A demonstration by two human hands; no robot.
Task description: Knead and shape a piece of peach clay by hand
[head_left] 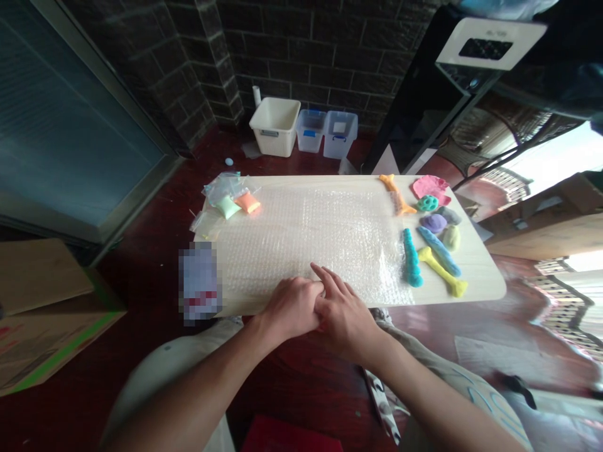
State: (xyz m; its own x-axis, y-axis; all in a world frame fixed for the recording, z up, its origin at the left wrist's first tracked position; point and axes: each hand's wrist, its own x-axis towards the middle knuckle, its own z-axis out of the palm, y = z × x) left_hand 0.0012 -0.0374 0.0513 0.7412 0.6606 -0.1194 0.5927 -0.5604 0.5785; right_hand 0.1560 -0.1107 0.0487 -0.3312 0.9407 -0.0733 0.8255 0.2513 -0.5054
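Observation:
My left hand (293,306) and my right hand (343,314) are pressed together over the near edge of the table (480,276). The left is closed, its fingers curled inward. My right hand's fingers lie over the left, the index finger reaching forward. Whatever may be between them is hidden. Just beyond is a sheet of bubble wrap (311,232). To the right lie soft clay shapes: an orange bone-like piece (398,196), a teal knobbly strip (411,258), a blue roll (440,251) and a yellow bone-like piece (443,272).
Green (227,207) and orange clay packets (247,202) sit at the table's left, beside clear bags (226,186). Pink (429,187) and purple clay pieces (434,223) lie at the far right. Bins (276,129) stand by the wall; a cardboard box (47,320) is left.

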